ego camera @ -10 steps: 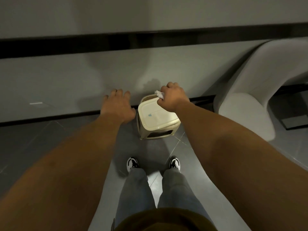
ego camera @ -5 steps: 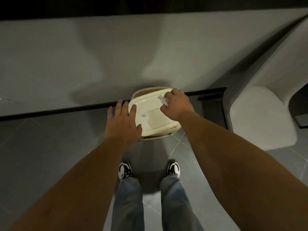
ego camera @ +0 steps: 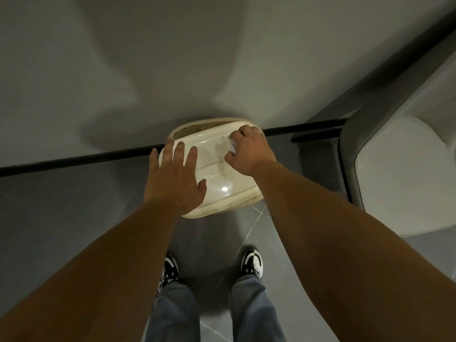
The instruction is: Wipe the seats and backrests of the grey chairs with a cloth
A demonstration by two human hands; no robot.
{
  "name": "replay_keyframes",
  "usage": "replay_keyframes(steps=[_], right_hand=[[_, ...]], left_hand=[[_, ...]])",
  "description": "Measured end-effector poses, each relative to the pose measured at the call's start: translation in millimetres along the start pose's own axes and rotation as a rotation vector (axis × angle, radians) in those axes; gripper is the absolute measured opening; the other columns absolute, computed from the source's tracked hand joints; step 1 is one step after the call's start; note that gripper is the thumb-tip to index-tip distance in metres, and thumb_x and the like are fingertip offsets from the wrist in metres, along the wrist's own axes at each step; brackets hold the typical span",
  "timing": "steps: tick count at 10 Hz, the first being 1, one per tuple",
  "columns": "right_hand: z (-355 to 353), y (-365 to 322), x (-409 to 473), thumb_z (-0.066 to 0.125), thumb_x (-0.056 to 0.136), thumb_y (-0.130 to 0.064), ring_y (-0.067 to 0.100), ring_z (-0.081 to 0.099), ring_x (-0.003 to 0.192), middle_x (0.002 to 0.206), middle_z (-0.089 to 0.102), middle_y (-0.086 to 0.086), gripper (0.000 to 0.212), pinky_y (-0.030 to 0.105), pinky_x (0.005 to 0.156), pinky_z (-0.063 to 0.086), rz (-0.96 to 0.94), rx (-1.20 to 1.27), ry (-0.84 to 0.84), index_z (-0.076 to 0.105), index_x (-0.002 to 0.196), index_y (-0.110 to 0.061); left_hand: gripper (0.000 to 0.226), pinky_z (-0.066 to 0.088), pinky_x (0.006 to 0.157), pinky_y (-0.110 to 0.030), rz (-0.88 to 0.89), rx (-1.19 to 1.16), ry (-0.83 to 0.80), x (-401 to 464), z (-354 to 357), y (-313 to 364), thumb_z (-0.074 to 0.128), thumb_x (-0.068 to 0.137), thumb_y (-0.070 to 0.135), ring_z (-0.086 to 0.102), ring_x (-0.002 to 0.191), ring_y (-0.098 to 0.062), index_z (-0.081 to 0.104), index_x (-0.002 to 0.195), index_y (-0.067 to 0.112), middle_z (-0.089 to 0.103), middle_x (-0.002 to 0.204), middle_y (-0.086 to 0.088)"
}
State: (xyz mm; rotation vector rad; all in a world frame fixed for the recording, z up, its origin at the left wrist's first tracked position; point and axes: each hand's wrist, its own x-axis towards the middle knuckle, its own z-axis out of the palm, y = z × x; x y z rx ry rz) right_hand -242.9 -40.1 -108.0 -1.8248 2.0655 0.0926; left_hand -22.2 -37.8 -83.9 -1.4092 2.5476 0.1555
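Apparently the wiping is over: the right hand [ego camera: 249, 151] clutches a crumpled white cloth [ego camera: 228, 144] against the tilted lid of a cream bin [ego camera: 222, 183], while the left hand [ego camera: 176, 178] presses flat on that lid. One grey chair [ego camera: 404, 174] stands right of the right hand, its cleanliness indeterminable. No legible writing.

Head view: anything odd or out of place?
Yes. Both hands are on a cream plastic swing-lid bin, not the grey chair. The lid is tilted open, and the right hand presses a white cloth into it.
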Motion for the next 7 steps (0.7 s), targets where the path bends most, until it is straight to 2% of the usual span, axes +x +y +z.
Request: replay_keyframes(steps=[1,2,3,5,6,7], right_hand=[[19.4,4.1,16.3,0.051,0.091,-0.044,0.027,0.042,0.126,0.136,0.050,0.005,0.054,0.043,0.111,0.034,-0.003,-0.015,0.005,0.050,0.138,-0.020],[35.5,11.5,26.3,0.050,0.093,-0.044,0.028,0.033,0.138,0.148,0.041,0.006,0.055,0.047,0.119,0.023,-0.001,-0.036,0.011,0.043,0.143,-0.021],[48.1,20.6,34.1,0.045,0.095,-0.048,0.031,0.015,0.150,0.160,0.025,0.008,0.061,0.054,0.123,0.011,0.025,-0.069,-0.011,0.033,0.150,-0.024],[66.1,37.4,35.5,0.030,0.094,-0.071,0.032,-0.019,0.151,0.166,-0.018,0.002,0.084,0.055,0.119,-0.008,0.025,-0.092,-0.182,-0.009,0.157,-0.032],[58.9,38.5,29.9,0.028,0.090,-0.078,0.034,-0.025,0.149,0.164,-0.026,0.001,0.089,0.056,0.117,-0.011,-0.006,-0.080,-0.246,-0.016,0.155,-0.037],[37.4,36.8,25.9,0.029,0.092,-0.077,0.034,-0.023,0.150,0.165,-0.022,0.001,0.085,0.057,0.117,-0.009,-0.024,-0.088,-0.232,-0.010,0.156,-0.038]], left_hand=[[0.078,0.007,0.115,-0.058,0.014,-0.001,-0.022,8.5,20.4,2.0,0.025,0.088,0.068,-0.002,0.145,-0.033,0.010,0.150,0.024,0.013,0.159,-0.010],[0.078,0.007,0.115,-0.058,0.024,0.007,-0.031,15.4,35.7,1.2,0.022,0.087,0.068,-0.002,0.145,-0.033,0.010,0.150,0.023,0.013,0.158,-0.010],[0.078,0.007,0.114,-0.059,0.029,-0.003,-0.026,22.0,45.5,1.7,0.023,0.087,0.068,0.000,0.145,-0.033,0.014,0.150,0.023,0.016,0.158,-0.011],[0.077,0.006,0.114,-0.059,0.032,-0.018,-0.045,33.2,41.8,12.4,0.023,0.088,0.067,-0.002,0.145,-0.033,0.011,0.150,0.024,0.013,0.159,-0.010],[0.076,0.006,0.115,-0.058,0.033,-0.007,-0.061,35.1,25.8,15.8,0.022,0.088,0.067,-0.002,0.145,-0.033,0.012,0.150,0.024,0.013,0.159,-0.010],[0.077,0.011,0.114,-0.059,0.026,0.029,-0.058,36.1,3.2,14.2,0.025,0.087,0.068,0.004,0.145,-0.034,0.016,0.149,0.023,0.019,0.157,-0.010]])
